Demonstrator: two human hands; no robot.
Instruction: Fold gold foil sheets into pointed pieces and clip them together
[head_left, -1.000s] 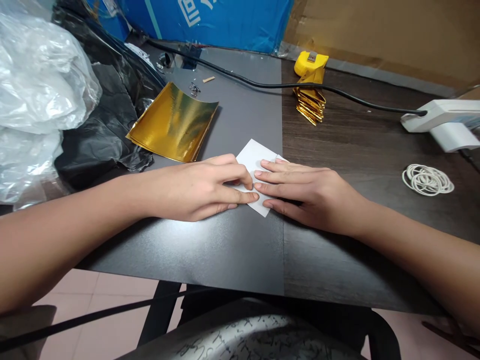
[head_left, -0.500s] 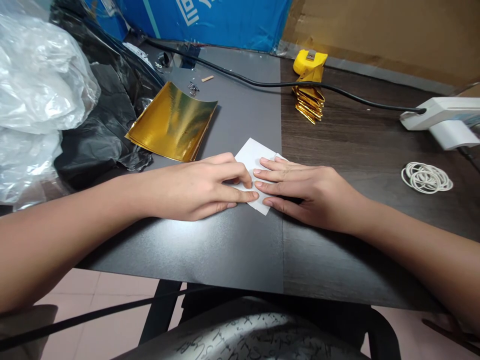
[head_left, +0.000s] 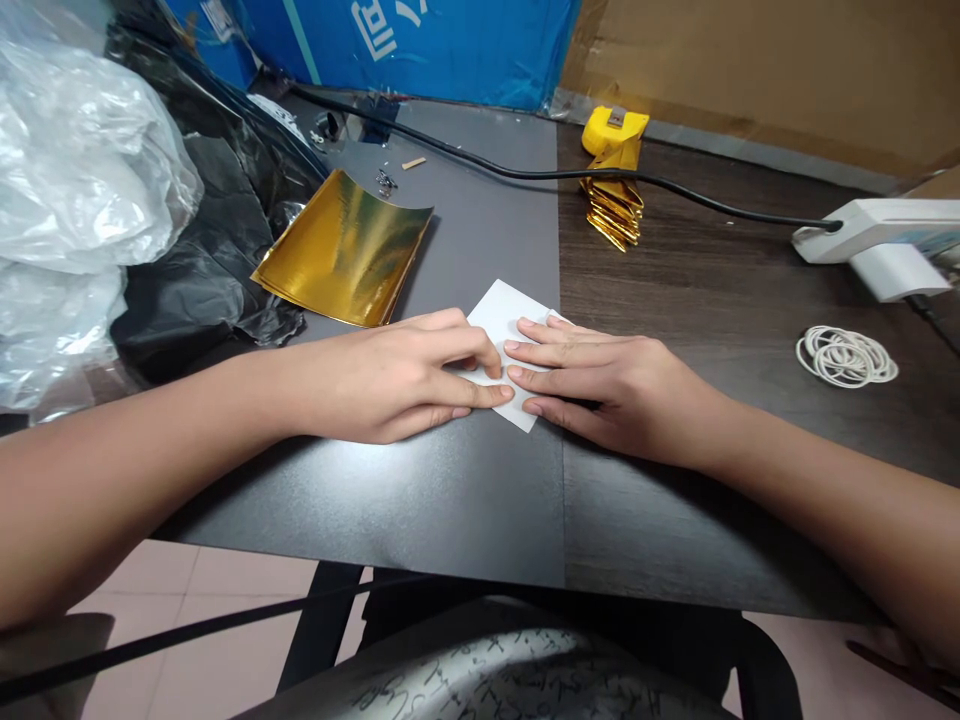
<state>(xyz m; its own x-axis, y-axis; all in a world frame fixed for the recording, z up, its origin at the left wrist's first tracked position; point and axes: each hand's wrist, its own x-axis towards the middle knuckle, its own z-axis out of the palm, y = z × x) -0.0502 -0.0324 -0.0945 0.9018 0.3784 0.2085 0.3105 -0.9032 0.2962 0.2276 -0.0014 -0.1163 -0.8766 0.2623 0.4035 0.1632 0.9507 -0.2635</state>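
Note:
A white sheet of paper (head_left: 496, 312) lies at a slant on the table, partly covered by both hands. My left hand (head_left: 420, 375) rests on its left side, index finger bent and thumb stretched along the lower part. From the right, my right hand (head_left: 622, 385) lies flat over the sheet with its fingers spread. The fingertips of the two hands nearly meet at the middle of the paper. Behind my left hand is a stack of shiny gold sheets (head_left: 345, 250), its far edge curling up. The underside of the white sheet is hidden.
A black cable (head_left: 510, 173) crosses the back to a white power strip (head_left: 862, 225). Folded gold pieces (head_left: 615, 200) lie by a yellow tape measure (head_left: 613, 128). White rubber bands (head_left: 847, 357) sit right; plastic bags (head_left: 82, 150) crowd the left. Boxes (head_left: 450, 50) stand behind.
The view has shifted very slightly. Both hands stay in the same place on the white paper.

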